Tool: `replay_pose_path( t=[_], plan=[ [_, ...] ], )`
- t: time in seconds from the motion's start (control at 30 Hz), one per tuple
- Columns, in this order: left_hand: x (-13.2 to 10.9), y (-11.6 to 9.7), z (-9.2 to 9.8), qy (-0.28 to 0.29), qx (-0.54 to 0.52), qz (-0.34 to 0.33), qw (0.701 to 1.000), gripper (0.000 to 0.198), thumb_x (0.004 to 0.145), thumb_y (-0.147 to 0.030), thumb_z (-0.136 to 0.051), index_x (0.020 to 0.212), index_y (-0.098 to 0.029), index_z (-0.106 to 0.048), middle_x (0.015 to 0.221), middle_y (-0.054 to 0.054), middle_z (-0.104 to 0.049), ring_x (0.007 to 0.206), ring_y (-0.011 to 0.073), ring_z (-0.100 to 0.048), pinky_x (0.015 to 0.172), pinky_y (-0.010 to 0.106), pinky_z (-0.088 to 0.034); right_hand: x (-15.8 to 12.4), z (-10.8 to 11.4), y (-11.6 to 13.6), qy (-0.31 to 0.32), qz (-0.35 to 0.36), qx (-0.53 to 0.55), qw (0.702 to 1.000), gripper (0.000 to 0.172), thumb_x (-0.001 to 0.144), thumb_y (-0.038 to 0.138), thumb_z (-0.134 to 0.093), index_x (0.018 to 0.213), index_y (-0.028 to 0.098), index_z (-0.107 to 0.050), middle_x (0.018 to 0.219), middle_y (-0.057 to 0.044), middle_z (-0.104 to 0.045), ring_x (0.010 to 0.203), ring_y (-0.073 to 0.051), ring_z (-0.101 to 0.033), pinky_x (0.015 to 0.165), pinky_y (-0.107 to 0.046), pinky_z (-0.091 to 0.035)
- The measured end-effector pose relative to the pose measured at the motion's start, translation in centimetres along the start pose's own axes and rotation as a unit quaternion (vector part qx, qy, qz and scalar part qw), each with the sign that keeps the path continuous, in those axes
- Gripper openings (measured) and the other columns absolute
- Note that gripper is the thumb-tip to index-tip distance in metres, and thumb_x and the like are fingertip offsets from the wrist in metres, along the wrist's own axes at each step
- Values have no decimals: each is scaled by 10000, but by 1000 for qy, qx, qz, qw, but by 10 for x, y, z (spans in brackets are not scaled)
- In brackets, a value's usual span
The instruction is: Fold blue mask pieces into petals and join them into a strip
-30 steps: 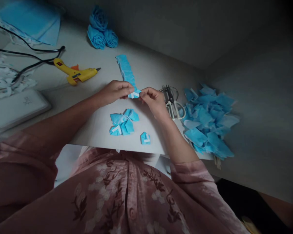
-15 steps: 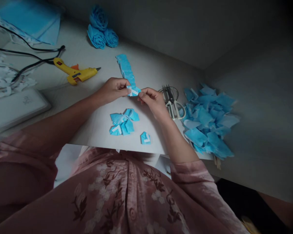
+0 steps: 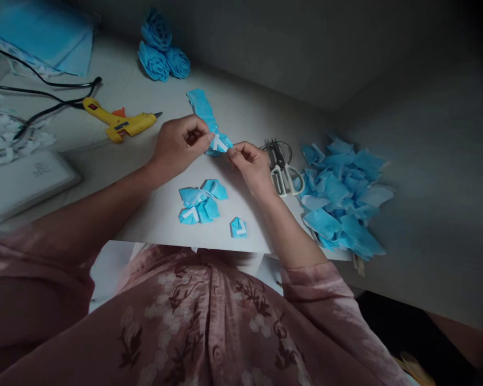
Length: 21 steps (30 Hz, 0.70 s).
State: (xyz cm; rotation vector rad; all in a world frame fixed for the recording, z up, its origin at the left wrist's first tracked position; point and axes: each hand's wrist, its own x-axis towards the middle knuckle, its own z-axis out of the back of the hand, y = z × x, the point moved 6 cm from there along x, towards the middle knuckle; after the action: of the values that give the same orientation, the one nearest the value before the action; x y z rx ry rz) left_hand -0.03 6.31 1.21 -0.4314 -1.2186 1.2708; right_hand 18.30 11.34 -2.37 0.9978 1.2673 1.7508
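Note:
A small folded blue piece with white strips is held between my two hands above the table. My left hand pinches its upper left side between thumb and finger. On its right edge, my right hand grips it with thumb and fingertips. Just behind lies a long crinkled blue strip; whether it touches the held piece cannot be made out. Nearer me are several folded blue pieces, some with white strips, and one apart.
A yellow glue gun with a black cord lies left. Three blue paper roses sit at the back. Scissors rest right of my hand, beside a large blue heap. A white box is at the left.
My left hand has lifted and turned, its fingers now more curled over the folded piece. The piece has tilted, and my right hand has stayed nearly in place. The view has shifted slightly.

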Motion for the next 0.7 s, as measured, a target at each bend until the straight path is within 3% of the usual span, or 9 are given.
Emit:
replay_pose_path(
  t=[0.1,0.2,0.5,0.7],
  plan=[
    [-6,-14,-9,63,44,-35,996,101,868,-301,-696,793,-234,-682,706,-3,-620,665,162,-522,689,332,-402,-1,-2,1,2,9,-16,1000,436,878,644,-703,803,222,-629,697,31,-569,694,-127,-523,699,-283,-436],
    [-8,-12,-14,99,66,-13,993,51,857,-268,-698,816,-247,-719,719,4,-631,727,186,-576,731,331,-426,-2,-3,1,3,15,-20,1000,430,883,643,-697,808,226,-625,708,30,-570,701,-130,-519,704,-287,-434],
    [-8,0,-18,97,81,12,992,72,856,-301,-713,842,-237,-742,685,-10,-611,734,181,-581,727,305,-436,-7,-6,3,-2,34,-63,997,448,892,671,-663,815,233,-616,723,19,-556,701,-139,-481,690,-299,-413],
    [-9,1,-19,104,81,23,991,8,818,-236,-741,812,-232,-737,675,-15,-599,736,181,-582,737,307,-448,-11,-8,15,-4,76,-109,991,324,930,517,-632,787,228,-608,735,8,-591,705,-145,-510,725,-304,-447]
  ],
)
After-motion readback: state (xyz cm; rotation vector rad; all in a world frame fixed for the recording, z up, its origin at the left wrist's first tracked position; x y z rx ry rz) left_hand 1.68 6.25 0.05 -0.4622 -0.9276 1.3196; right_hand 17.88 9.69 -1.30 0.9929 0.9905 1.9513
